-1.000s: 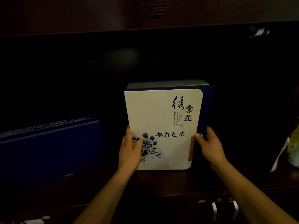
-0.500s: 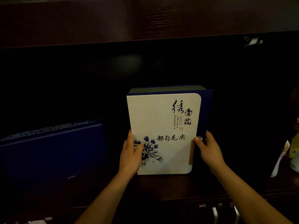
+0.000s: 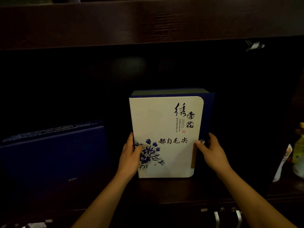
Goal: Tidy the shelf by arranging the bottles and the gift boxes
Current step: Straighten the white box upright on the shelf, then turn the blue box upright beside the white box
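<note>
A white gift box [image 3: 164, 129] with blue flowers, black calligraphy and blue sides stands upright on the dark wooden shelf [image 3: 164, 191], in the middle of the view. My left hand [image 3: 130, 157] grips its left edge, thumb on the front face. My right hand [image 3: 212, 153] grips its right edge, thumb on the front. A large dark blue gift box [image 3: 52, 155] stands at the left. A yellow-green bottle [image 3: 298, 150] is at the far right edge, partly cut off.
The upper shelf board [image 3: 148, 22] hangs overhead. A white paper tag [image 3: 283, 163] hangs beside the bottle. Metal cabinet handles [image 3: 227, 218] show below the shelf's front edge. The back of the shelf is too dark to make out.
The white box has shifted slightly back and to the right on the shelf, with both hands staying on its edges. The view has tilted a little.
</note>
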